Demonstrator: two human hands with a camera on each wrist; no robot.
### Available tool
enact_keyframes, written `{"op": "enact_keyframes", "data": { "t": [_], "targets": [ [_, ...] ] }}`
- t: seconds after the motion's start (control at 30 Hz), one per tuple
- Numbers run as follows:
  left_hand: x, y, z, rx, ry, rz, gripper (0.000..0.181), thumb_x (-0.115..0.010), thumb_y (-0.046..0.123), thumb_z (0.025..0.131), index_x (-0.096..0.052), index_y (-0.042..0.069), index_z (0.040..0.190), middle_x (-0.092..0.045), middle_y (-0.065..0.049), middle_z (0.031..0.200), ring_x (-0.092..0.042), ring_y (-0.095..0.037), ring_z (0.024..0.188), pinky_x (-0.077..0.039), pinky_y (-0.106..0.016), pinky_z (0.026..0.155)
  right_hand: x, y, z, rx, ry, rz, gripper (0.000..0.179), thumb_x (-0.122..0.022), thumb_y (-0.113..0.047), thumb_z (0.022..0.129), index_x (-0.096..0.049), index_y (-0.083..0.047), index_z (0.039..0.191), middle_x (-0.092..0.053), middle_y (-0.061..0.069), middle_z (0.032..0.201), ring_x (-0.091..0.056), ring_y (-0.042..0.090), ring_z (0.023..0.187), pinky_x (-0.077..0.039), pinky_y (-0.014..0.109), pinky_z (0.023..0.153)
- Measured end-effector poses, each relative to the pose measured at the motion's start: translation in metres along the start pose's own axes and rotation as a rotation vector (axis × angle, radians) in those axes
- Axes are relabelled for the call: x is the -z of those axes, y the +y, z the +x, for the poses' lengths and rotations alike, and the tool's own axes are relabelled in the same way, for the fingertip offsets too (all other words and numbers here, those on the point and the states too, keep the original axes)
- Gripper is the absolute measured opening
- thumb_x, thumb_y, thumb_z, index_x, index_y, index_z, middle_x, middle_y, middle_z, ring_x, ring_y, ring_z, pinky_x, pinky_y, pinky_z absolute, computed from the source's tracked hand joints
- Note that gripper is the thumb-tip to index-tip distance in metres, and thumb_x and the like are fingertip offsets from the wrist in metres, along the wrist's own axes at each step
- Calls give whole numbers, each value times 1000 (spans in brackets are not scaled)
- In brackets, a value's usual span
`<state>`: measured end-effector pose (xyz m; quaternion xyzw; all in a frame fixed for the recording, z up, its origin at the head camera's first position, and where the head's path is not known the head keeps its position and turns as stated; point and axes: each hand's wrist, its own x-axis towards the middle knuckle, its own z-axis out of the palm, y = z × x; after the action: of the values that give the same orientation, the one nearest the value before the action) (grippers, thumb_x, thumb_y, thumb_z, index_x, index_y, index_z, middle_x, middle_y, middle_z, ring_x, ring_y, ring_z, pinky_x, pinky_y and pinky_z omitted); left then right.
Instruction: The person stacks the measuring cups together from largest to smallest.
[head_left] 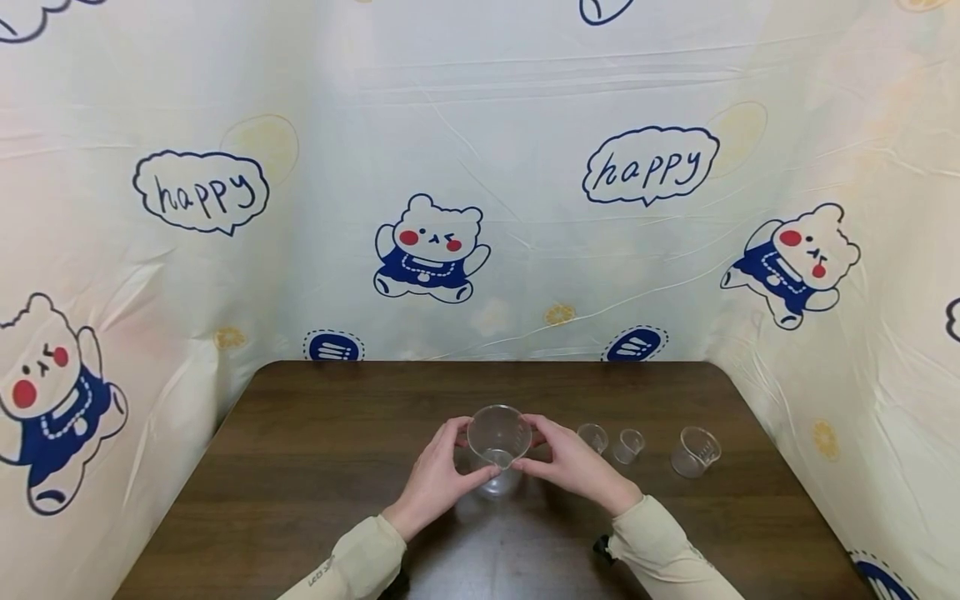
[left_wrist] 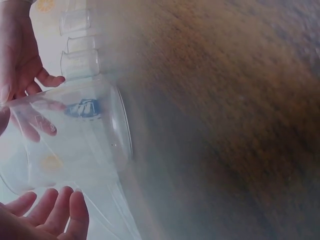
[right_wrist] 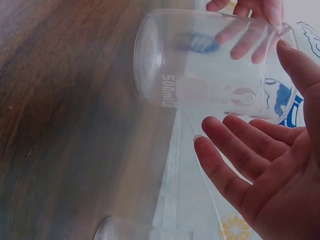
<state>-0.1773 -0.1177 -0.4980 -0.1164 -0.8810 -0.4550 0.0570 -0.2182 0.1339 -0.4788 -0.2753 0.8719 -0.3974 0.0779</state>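
A large clear glass beaker (head_left: 497,429) stands upright near the middle of the table, its mouth facing up. The right wrist view shows a white 500ml marking on the beaker (right_wrist: 200,65). My left hand (head_left: 438,477) holds it by the left side near the rim, thumb toward me and fingers around the far side. From the other side my right hand (head_left: 573,465) grips it the same way, with its thumb at the spout. In the left wrist view, fingers (left_wrist: 60,210) of the left hand lie along the glass wall.
To the right of my right hand are two small beakers (head_left: 630,447), one partly behind the wrist. A medium beaker (head_left: 696,454) stands farther right. The brown wooden table (head_left: 322,467) ends at a printed curtain (head_left: 525,167) behind and on both sides.
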Motion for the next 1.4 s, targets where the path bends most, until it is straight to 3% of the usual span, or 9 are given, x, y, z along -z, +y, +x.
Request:
{"op": "enact_keyframes", "data": {
  "t": [0.3, 0.47, 0.87, 1.13, 1.4],
  "targets": [
    [-5, -4, 4, -34, -21, -45, 83, -92, 41, 79, -49, 11, 143, -59, -5, 130, -59, -25, 120, -50, -52, 98, 4, 0, -3, 45, 3, 36, 67, -80, -37, 93, -52, -9, 147, -64, 11, 138, -69, 34, 114, -59, 52, 87],
    [-9, -6, 7, -17, -47, -105, 88, -93, 42, 78, -47, 11, 146, -58, -7, 135, -57, -27, 125, -46, -55, 103, 8, 2, -7, 51, -5, 17, 64, -78, -34, 95, -52, -8, 148, -61, 13, 142, -67, 37, 118, -58, 53, 89],
    [-15, -9, 10, -20, -43, -147, 92, -95, 37, 76, -46, 10, 149, -59, -12, 139, -57, -32, 127, -44, -56, 106, 26, 1, -24, 46, 45, -150, 55, -78, -32, 96, -59, -7, 140, -65, 14, 136, -68, 36, 114, -57, 51, 90],
    [-16, -8, 9, 3, -40, -153, 92, -95, 39, 76, -46, 11, 149, -58, -12, 141, -56, -31, 130, -42, -55, 109, 37, 9, -35, 142, 132, -251, 41, -79, -26, 94, -66, -6, 128, -70, 10, 124, -69, 33, 108, -58, 45, 87],
    [-16, -8, 9, 18, -37, -129, 92, -94, 40, 76, -47, 11, 148, -57, -12, 142, -54, -31, 133, -43, -55, 109, 53, 14, -45, 82, 144, -324, 37, -80, -27, 94, -69, -10, 125, -71, 8, 122, -70, 28, 106, -58, 43, 88]
  ]
}}
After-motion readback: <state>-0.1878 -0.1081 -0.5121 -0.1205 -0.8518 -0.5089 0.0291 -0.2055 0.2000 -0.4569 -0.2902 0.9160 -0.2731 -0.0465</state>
